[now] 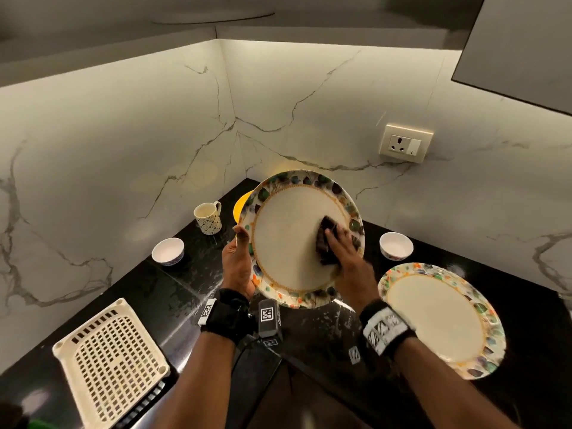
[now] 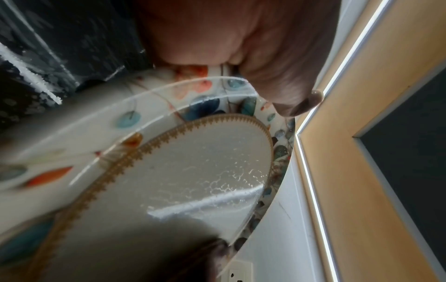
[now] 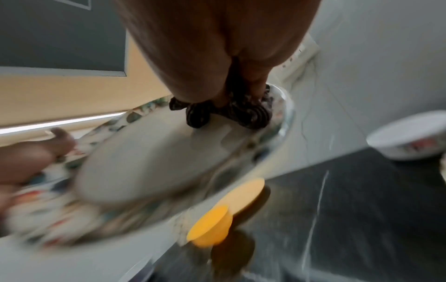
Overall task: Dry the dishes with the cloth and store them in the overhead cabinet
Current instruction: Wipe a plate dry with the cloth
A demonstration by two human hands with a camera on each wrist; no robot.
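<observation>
I hold a large plate point(image 1: 288, 239) with a leafy coloured rim tilted up above the black counter. My left hand point(image 1: 238, 261) grips its left rim, thumb over the front; the left wrist view shows the thumb on the wet plate point(image 2: 183, 171). My right hand point(image 1: 343, 246) presses a dark cloth point(image 1: 325, 239) against the plate's right half, fingers curled onto the cloth point(image 3: 226, 112). A second matching plate point(image 1: 439, 317) lies flat on the counter at the right. Two small white bowls point(image 1: 168, 251) point(image 1: 396, 246) and a patterned mug point(image 1: 208, 217) stand on the counter.
A cream plastic drying rack point(image 1: 111, 360) sits at the near left of the black counter point(image 1: 173, 292). A yellow dish point(image 1: 240, 204) peeks out behind the held plate. A wall socket point(image 1: 405, 144) is on the marble wall; a grey cabinet door point(image 1: 520, 48) hangs open at upper right.
</observation>
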